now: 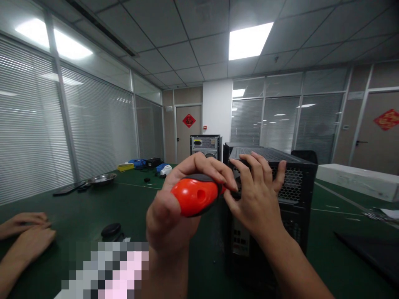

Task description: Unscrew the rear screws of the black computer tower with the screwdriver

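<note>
My left hand [174, 220] is wrapped round the red and black handle of a screwdriver [190, 196]. Its butt end faces me, and most of the shaft is hidden behind the handle and fingers. The screwdriver points at the rear of a black computer case [289, 182] with honeycomb vents, standing upright on the green table. My right hand [258, 195] lies against the case's upper rear corner, fingers spread near the top edge. Its thumb is close to the screwdriver's far end; whether they touch I cannot tell.
Another person's hands [31, 234] rest at the left on the green table [81, 207]. A black rounded object [111, 230], a metal bowl [102, 179] and a yellow tray [125, 167] lie beyond. Another computer case [205, 143] stands behind; a long white block [358, 181] is at right.
</note>
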A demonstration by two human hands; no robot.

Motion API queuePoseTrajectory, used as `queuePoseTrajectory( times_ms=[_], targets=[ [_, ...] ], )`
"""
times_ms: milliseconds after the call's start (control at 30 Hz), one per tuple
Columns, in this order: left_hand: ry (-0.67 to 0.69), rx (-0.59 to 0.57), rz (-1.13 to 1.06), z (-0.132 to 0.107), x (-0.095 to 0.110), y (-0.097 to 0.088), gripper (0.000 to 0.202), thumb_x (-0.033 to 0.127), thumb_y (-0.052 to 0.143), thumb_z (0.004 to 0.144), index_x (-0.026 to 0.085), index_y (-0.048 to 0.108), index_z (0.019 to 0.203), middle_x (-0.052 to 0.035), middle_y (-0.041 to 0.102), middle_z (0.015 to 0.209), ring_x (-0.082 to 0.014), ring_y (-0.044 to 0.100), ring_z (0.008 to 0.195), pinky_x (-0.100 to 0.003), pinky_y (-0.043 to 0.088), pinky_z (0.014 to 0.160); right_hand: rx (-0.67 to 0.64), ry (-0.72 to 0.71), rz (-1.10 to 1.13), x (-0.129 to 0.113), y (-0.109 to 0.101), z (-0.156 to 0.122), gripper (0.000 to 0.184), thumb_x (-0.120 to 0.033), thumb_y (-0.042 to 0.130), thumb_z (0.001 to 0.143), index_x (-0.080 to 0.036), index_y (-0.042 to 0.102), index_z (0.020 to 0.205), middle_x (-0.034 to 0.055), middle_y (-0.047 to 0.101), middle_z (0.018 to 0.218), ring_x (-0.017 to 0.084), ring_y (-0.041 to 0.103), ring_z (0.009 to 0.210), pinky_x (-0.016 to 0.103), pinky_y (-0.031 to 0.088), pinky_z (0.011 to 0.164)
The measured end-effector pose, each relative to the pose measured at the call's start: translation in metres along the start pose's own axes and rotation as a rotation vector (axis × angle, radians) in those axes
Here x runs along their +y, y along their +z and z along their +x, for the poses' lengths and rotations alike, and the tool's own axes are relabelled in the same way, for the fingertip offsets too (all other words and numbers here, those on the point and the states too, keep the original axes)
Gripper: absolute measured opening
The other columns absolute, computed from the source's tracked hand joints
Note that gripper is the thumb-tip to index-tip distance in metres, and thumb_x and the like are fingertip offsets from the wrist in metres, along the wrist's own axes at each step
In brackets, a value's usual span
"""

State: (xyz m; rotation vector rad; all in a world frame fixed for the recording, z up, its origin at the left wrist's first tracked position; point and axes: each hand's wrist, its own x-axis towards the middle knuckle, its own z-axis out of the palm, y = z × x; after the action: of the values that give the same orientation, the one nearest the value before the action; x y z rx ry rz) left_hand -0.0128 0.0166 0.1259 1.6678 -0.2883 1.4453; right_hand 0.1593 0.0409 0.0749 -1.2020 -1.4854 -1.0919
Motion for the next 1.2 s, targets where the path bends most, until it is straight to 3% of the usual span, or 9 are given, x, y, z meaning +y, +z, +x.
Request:
queuePoseTrajectory(
  times_ms=[67,167,400,567,667,800,933,1067,1200],
  targets=[
    [0.001,-0.020,0.024,0.001,0.005,0.001,0.057,0.070,0.058,0.089,0.015,0.069,0.086,-0.0104,0.066,0.086,-0.0274,0.062,0.090,-0.043,0.048,0.090,-0.004,0.010,-0.006,0.000,0.000,0.000,0.050,-0.030,0.056,0.087,-0.020,0.055,0.136,0.0102,0.052,0.141,0.031,0.037,0.144,0.064,0.000,0.124],
    [0.033,0.005,-0.009,0.003,0.009,0.003,0.054,0.064,0.052,0.092,0.014,0.071,0.085,-0.0084,0.061,0.079,-0.0237,0.058,0.079,-0.040,0.048,0.081,-0.019,0.024,-0.011,-0.001,-0.001,0.000,0.052,-0.030,0.059,0.086,-0.020,0.054,0.136,0.0098,0.052,0.142,0.031,0.036,0.144,0.063,0.000,0.125],
    [-0.079,0.048,-0.044,0.000,0.011,0.004,0.048,0.064,0.069,0.082,0.017,0.060,0.080,-0.0025,0.052,0.067,-0.0187,0.049,0.067,-0.036,0.043,0.071,-0.036,0.029,-0.014,-0.001,-0.002,0.000,0.054,-0.030,0.063,0.084,-0.022,0.053,0.137,0.0087,0.050,0.144,0.031,0.035,0.145,0.064,0.000,0.125],
    [-0.035,0.045,-0.086,-0.001,0.006,-0.001,0.048,0.063,0.077,0.077,0.021,0.054,0.081,0.0036,0.048,0.057,-0.0151,0.043,0.057,-0.033,0.041,0.066,-0.023,0.021,0.000,-0.001,-0.002,0.001,0.052,-0.029,0.060,0.085,-0.021,0.053,0.137,0.0098,0.050,0.143,0.031,0.035,0.145,0.064,0.000,0.124],
    [0.023,-0.037,-0.001,0.000,0.005,-0.006,0.048,0.066,0.071,0.082,0.020,0.060,0.078,-0.0005,0.057,0.065,-0.0172,0.051,0.063,-0.037,0.045,0.075,-0.022,0.018,0.005,-0.001,-0.003,0.001,0.052,-0.028,0.059,0.085,-0.021,0.053,0.137,0.0096,0.051,0.143,0.032,0.036,0.145,0.064,0.000,0.125],
    [0.001,-0.207,0.117,-0.003,0.006,-0.011,0.057,0.073,0.065,0.083,0.017,0.069,0.077,-0.0104,0.066,0.092,-0.0260,0.063,0.088,-0.044,0.048,0.090,-0.025,0.018,0.010,-0.001,-0.004,0.000,0.055,-0.027,0.059,0.083,-0.020,0.053,0.137,0.0092,0.050,0.144,0.032,0.035,0.145,0.063,-0.001,0.125],
    [-0.051,-0.160,0.038,-0.001,0.001,-0.010,0.061,0.077,0.069,0.076,0.018,0.067,0.088,-0.0056,0.060,0.082,-0.0209,0.057,0.077,-0.038,0.048,0.079,-0.040,0.030,0.010,-0.002,-0.006,0.001,0.055,-0.026,0.060,0.083,-0.020,0.053,0.137,0.0091,0.050,0.145,0.031,0.035,0.146,0.062,-0.001,0.125],
    [-0.013,-0.178,-0.072,0.006,-0.012,-0.013,0.038,0.056,0.070,0.088,0.021,0.057,0.084,0.0020,0.054,0.061,-0.0156,0.051,0.059,-0.033,0.047,0.070,-0.044,0.033,0.014,-0.003,-0.007,0.001,0.056,-0.026,0.063,0.083,-0.021,0.052,0.138,0.0092,0.049,0.145,0.031,0.034,0.146,0.063,-0.001,0.125],
    [0.030,-0.255,-0.034,0.005,-0.020,-0.016,0.032,0.042,0.068,0.093,0.019,0.059,0.073,-0.0015,0.060,0.065,-0.0160,0.057,0.062,-0.035,0.049,0.074,-0.061,0.034,0.017,-0.002,-0.005,0.001,0.057,-0.024,0.063,0.082,-0.021,0.051,0.138,0.0097,0.048,0.146,0.031,0.032,0.147,0.063,-0.003,0.125]
  ],
)
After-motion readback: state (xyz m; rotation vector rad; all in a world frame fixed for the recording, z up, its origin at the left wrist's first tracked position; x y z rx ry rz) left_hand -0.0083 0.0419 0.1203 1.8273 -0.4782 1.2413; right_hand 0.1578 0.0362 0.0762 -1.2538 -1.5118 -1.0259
